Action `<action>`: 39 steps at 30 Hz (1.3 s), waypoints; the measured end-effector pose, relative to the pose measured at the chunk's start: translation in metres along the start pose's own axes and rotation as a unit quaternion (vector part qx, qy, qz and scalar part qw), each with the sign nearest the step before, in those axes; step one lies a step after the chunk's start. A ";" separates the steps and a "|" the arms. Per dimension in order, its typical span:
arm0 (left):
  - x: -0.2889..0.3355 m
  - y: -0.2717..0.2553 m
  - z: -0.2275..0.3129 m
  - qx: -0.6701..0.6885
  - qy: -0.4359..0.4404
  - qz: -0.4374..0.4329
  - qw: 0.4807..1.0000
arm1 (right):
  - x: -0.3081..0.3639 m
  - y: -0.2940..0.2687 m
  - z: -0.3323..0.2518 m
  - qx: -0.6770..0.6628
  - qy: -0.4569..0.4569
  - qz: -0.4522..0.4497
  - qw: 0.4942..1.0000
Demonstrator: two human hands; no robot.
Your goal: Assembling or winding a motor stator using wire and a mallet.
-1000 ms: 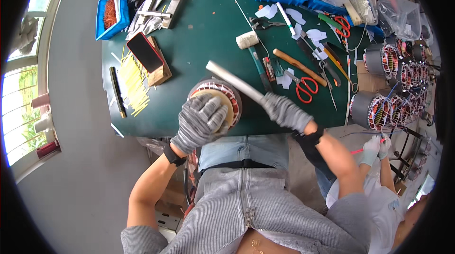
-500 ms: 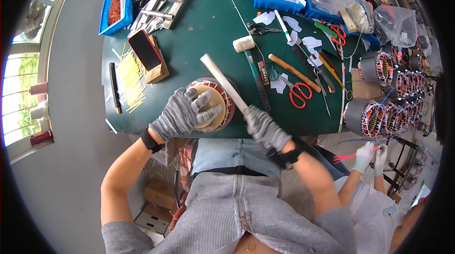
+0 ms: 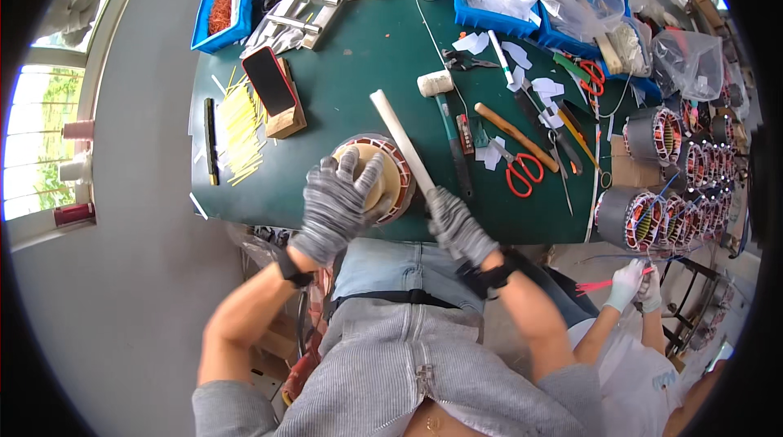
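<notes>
A round motor stator (image 3: pixel 405 179) with a white-laced winding rim lies at the table's near edge, a pale round disc (image 3: pixel 390 180) set in its middle. My left hand (image 3: pixel 336 202), in a striped grey glove, rests on the disc with its fingers spread. In the same kind of glove, my right hand (image 3: pixel 458 225) is closed around the lower end of a pale wooden stick (image 3: pixel 402 139). The stick slants up and to the left, passing beside the stator's right rim. My palm hides part of the disc and the stator's left side.
Right of the stick lie a white-headed mallet (image 3: pixel 435 84), a wooden rod (image 3: pixel 515 137) and red-handled scissors (image 3: pixel 522 174). A phone (image 3: pixel 269 82) leans on a wooden block at left, beside yellow strips (image 3: pixel 242 131). Several stators (image 3: pixel 624 217) stand at right, near a co-worker's gloved hands (image 3: pixel 626 283).
My left hand has turned on the disc, its fingers now pointing more away from me and spread wider. The whole view has shifted slightly. The stick stays in my right hand.
</notes>
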State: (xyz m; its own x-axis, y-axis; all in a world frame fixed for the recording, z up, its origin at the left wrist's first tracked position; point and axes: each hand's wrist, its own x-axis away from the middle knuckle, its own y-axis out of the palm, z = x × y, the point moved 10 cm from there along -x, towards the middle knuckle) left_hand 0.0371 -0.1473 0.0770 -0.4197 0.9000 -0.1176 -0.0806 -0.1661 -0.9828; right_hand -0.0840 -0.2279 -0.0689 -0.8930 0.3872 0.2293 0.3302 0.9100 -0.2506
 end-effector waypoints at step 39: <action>-0.110 0.103 -0.205 0.150 -0.255 -0.076 0.952 | 0.031 -0.056 -0.142 0.377 -0.208 0.140 0.892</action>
State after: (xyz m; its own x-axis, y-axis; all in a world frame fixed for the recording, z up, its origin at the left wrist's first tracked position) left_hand 0.2599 -0.1807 -0.0409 -0.7612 0.6222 0.1829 -0.3982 -0.2258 -0.8891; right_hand -0.0871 -0.2458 0.0856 -0.8958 0.3528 -0.2703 0.3982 0.3671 -0.8406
